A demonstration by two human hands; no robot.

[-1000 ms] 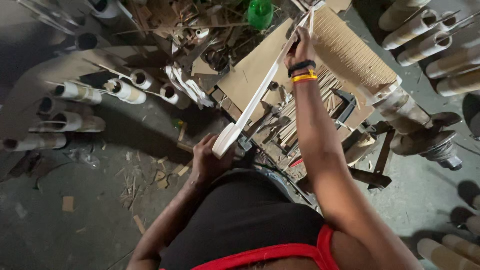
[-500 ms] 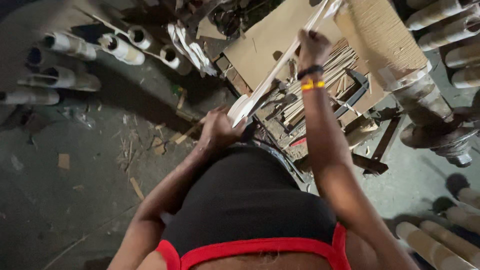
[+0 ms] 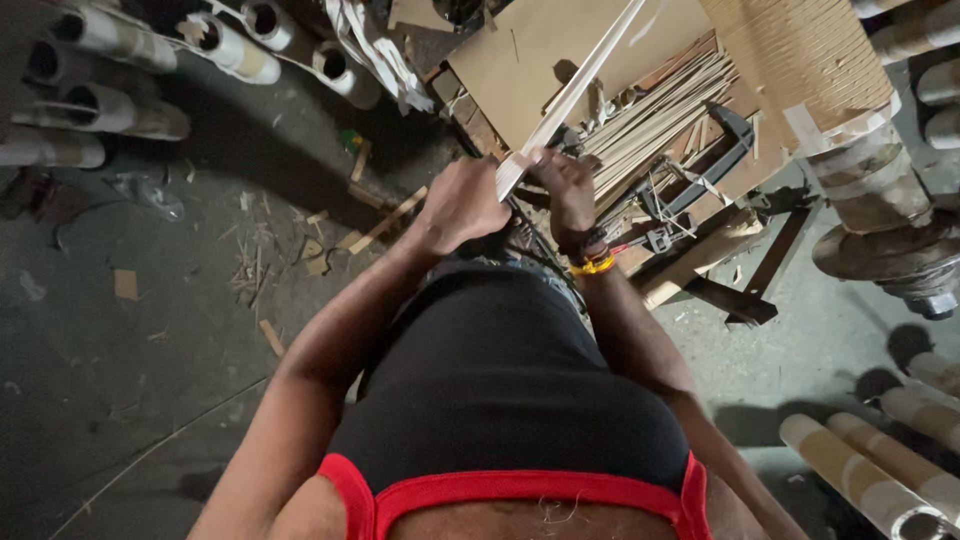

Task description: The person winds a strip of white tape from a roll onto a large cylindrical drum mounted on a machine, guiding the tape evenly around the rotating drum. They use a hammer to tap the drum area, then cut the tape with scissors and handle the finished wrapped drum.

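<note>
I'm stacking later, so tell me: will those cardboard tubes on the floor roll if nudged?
Probably yes: the cardboard tubes are round and lie on their sides. Being hollow, like the tubes at upper left, they are likely light. Neighbours touching may check them.

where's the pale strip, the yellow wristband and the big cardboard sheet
pale strip (image 3: 575, 90), head view, middle of its length above the hands
yellow wristband (image 3: 594, 266), head view, band on the right wrist
cardboard sheet (image 3: 530, 60), head view, bare flat face left of the strip

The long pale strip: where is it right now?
In the head view, the long pale strip runs from both hands, left hand and right hand, up and right across the cardboard sheet, beside the bundle of thin sticks.
</note>
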